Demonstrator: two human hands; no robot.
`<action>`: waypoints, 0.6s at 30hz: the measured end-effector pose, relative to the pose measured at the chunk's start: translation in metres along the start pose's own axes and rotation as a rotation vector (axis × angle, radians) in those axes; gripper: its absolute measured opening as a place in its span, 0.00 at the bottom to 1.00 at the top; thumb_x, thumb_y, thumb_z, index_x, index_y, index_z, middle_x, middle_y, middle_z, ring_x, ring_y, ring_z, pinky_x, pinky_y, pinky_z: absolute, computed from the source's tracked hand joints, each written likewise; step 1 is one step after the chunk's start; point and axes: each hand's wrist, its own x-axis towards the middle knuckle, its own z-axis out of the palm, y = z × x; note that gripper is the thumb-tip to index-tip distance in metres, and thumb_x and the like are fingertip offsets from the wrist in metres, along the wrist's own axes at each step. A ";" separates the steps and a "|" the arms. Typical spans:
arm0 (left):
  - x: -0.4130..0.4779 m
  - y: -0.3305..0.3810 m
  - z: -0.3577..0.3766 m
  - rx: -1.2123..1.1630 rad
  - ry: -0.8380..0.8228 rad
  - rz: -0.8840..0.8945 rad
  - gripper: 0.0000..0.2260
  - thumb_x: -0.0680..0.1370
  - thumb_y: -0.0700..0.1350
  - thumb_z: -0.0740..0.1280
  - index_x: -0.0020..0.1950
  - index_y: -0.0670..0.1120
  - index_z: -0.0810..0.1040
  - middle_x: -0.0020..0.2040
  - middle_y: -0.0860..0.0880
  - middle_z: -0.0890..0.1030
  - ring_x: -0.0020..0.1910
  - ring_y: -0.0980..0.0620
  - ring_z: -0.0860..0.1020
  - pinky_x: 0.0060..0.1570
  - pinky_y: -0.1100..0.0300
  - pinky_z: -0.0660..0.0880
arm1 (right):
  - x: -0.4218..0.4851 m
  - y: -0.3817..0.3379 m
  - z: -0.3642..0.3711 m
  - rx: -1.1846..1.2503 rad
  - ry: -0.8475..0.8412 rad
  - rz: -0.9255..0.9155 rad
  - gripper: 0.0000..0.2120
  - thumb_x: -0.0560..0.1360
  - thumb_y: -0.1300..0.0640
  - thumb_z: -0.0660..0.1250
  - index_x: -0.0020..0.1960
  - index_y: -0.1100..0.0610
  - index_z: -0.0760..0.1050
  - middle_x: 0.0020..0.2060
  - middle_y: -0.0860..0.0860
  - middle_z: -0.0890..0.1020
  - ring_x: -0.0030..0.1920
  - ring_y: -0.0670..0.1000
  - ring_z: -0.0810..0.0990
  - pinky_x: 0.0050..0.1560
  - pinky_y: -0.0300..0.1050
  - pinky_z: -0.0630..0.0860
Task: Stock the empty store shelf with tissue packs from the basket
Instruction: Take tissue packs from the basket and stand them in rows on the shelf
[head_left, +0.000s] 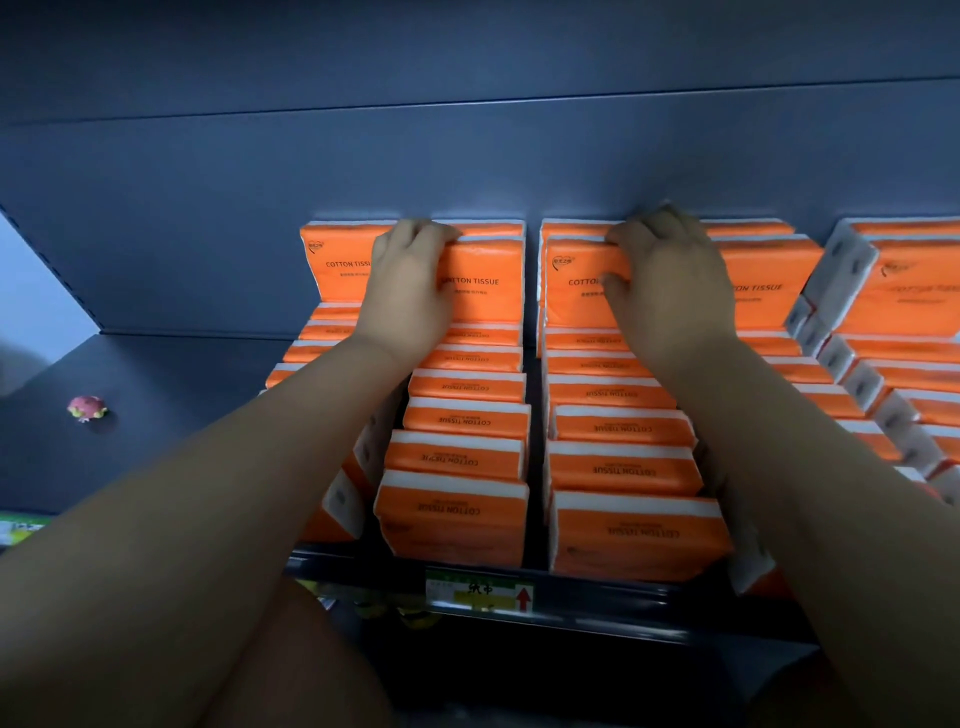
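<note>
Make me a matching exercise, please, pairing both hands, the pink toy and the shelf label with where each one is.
Things:
1. left hand
2. right hand
3. pink toy
4. shelf label

Places:
A. on the front rail
B. gripping the top of the upright pack right of the gap
C. lying on the bare shelf, far left
D. gripping the top of the upright pack left of the gap

Pairs: 1-D, 2-B, 3-C, 4-A.

Dim light, dk grey back panel (467, 156) (pale wall (31, 291) at left).
</note>
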 end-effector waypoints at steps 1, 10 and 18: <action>-0.001 0.001 -0.001 0.000 -0.005 -0.006 0.26 0.72 0.30 0.63 0.70 0.44 0.76 0.67 0.43 0.75 0.67 0.38 0.70 0.69 0.56 0.65 | 0.000 0.000 0.000 0.001 -0.003 0.009 0.17 0.76 0.60 0.71 0.64 0.61 0.79 0.61 0.63 0.80 0.71 0.66 0.71 0.71 0.59 0.70; -0.012 0.012 -0.017 0.120 -0.045 0.001 0.31 0.82 0.51 0.65 0.81 0.40 0.61 0.78 0.41 0.68 0.79 0.38 0.61 0.80 0.48 0.56 | -0.009 -0.024 -0.015 -0.049 -0.098 0.016 0.28 0.79 0.51 0.65 0.76 0.61 0.68 0.77 0.61 0.69 0.80 0.64 0.60 0.79 0.61 0.59; -0.043 0.058 -0.045 0.178 -0.274 -0.269 0.38 0.82 0.69 0.48 0.86 0.50 0.44 0.86 0.52 0.44 0.84 0.46 0.39 0.82 0.46 0.40 | -0.037 -0.080 -0.024 0.270 -0.152 0.022 0.33 0.81 0.40 0.53 0.78 0.59 0.67 0.77 0.59 0.69 0.79 0.59 0.64 0.80 0.55 0.59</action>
